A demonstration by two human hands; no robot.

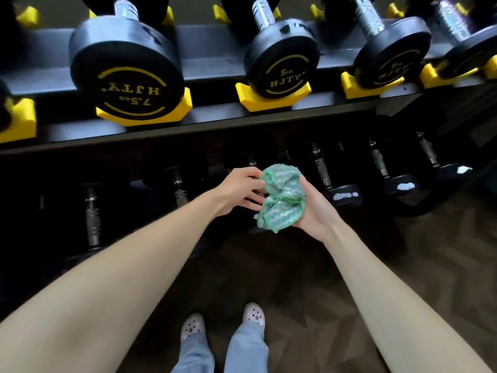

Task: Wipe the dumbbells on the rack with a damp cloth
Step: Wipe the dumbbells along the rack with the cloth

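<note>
Right hand, grip clamped on a crumpled green-and-white cloth; left hand pinches its edge, before the black rack's front edge.

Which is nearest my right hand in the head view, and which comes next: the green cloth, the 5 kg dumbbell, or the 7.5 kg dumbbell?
1. green cloth, held in the right hand.
2. 5 kg dumbbell, on the upper shelf, ahead of the hand.
3. 7.5 kg dumbbell, same shelf, well off to the left.
</note>
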